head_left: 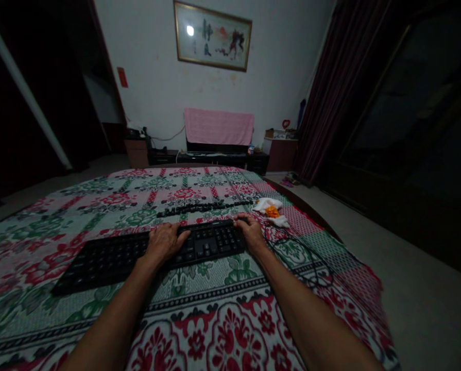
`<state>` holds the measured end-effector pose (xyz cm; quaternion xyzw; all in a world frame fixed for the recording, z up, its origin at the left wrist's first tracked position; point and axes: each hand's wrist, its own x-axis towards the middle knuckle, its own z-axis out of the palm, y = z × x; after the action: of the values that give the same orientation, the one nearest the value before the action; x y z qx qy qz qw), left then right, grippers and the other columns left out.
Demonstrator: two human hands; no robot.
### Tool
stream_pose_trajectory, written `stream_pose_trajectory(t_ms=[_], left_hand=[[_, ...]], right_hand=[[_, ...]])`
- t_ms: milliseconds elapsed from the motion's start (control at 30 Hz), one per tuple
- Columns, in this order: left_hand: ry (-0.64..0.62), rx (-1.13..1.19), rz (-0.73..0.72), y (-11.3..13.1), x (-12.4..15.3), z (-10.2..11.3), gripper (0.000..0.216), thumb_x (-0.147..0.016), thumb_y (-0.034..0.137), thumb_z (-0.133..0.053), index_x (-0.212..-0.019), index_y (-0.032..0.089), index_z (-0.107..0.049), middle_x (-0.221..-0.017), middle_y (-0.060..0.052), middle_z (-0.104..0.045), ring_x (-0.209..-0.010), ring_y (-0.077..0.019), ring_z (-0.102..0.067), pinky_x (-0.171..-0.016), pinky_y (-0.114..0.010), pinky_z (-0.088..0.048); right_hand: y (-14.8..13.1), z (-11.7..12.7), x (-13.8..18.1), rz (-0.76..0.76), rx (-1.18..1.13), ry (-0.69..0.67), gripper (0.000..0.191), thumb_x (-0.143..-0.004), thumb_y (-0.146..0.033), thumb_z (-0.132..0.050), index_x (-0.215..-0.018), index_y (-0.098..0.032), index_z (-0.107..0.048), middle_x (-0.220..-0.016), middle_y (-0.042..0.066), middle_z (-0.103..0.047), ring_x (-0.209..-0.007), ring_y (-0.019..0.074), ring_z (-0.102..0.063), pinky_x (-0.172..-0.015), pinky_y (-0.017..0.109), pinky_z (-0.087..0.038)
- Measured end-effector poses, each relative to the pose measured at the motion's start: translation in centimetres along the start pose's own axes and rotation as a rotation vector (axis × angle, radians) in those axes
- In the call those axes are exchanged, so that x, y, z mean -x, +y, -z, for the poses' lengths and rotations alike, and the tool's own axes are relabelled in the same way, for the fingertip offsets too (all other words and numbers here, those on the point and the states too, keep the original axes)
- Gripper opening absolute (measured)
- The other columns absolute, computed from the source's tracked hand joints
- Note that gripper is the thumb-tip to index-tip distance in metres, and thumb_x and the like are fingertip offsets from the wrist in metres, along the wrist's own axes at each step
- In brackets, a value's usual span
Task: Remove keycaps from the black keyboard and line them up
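A black keyboard (110, 260) lies at a slant on the patterned cover. My left hand (164, 242) is laid over its middle, fingers at the far edge and thumb stretched across the keys. At the far right corner, my right hand (252, 233) has thumb and fingertips closed on the keyboard's edge. Whether anything small is between those fingertips is hidden. Just beyond the keyboard runs a line of small black pieces (193, 208) that look like loose keycaps. A crumpled white and orange cloth or tissue (272, 211) lies past my right hand.
A thin black cable (317, 278) loops over the cover to the right of my right forearm. The red, green and white cover (230, 335) ends at a curved edge on the right, with floor (419, 288) beyond. A low cabinet with a pink cloth (219, 126) stands by the far wall.
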<state>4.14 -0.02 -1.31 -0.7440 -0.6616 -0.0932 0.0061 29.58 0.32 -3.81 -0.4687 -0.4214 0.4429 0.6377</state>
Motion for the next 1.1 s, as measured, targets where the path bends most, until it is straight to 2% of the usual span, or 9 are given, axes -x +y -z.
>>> stream_pose_trajectory(t_ms=[133, 267, 467, 667, 1100], left_hand=[[0.023, 0.016, -0.025, -0.1, 0.4, 0.0, 0.049, -0.085, 0.051, -0.033, -0.119, 0.022, -0.05, -0.119, -0.009, -0.056, -0.114, -0.0253, -0.045, -0.095, -0.04, -0.032], [0.064, 0.012, -0.043, -0.2, 0.6, -0.2, 0.049, -0.085, 0.051, -0.033, -0.119, 0.02, -0.051, -0.117, -0.01, -0.057, -0.113, -0.0251, -0.046, -0.095, -0.039, -0.032], [0.056, 0.016, -0.042, 0.1, 0.9, 0.2, 0.049, -0.085, 0.05, -0.033, -0.119, 0.019, -0.05, -0.116, -0.011, -0.057, -0.112, -0.0251, -0.046, -0.094, -0.039, -0.032], [0.07, 0.019, -0.055, 0.6, 1.1, -0.1, 0.044, -0.087, 0.042, -0.034, -0.121, 0.018, -0.048, -0.125, -0.009, -0.052, -0.118, -0.0255, -0.041, -0.097, -0.04, -0.028], [0.088, 0.054, -0.168, 0.8, 1.0, -0.5, 0.046, -0.087, 0.042, -0.034, -0.12, 0.013, -0.048, -0.124, -0.012, -0.053, -0.116, -0.0236, -0.043, -0.095, -0.036, -0.032]], right_hand=[[-0.1, 0.0, 0.1, 0.047, 0.032, -0.006, 0.03, -0.059, -0.028, -0.062, -0.086, -0.016, -0.059, -0.072, 0.0, -0.061, -0.065, 0.0128, -0.055, -0.06, 0.023, -0.041], [-0.1, 0.0, 0.2, 0.039, 0.034, 0.0, 0.031, -0.059, -0.028, -0.064, -0.086, -0.015, -0.059, -0.069, -0.001, -0.06, -0.062, 0.0121, -0.053, -0.059, 0.022, -0.04], [0.3, 0.1, -0.1, 0.051, 0.034, 0.0, 0.033, -0.059, -0.034, -0.068, -0.086, -0.016, -0.06, -0.074, 0.0, -0.064, -0.067, 0.0136, -0.057, -0.062, 0.024, -0.042], [0.1, 0.1, -0.1, 0.038, 0.062, -0.004, 0.035, -0.057, -0.038, -0.071, -0.085, -0.017, -0.062, -0.069, 0.0, -0.065, -0.067, 0.0151, -0.059, -0.064, 0.025, -0.043], [0.4, 0.2, -0.2, 0.085, 0.11, -0.002, 0.036, -0.059, -0.04, -0.068, -0.086, -0.017, -0.061, -0.076, 0.002, -0.066, -0.07, 0.0173, -0.061, -0.065, 0.028, -0.045]])
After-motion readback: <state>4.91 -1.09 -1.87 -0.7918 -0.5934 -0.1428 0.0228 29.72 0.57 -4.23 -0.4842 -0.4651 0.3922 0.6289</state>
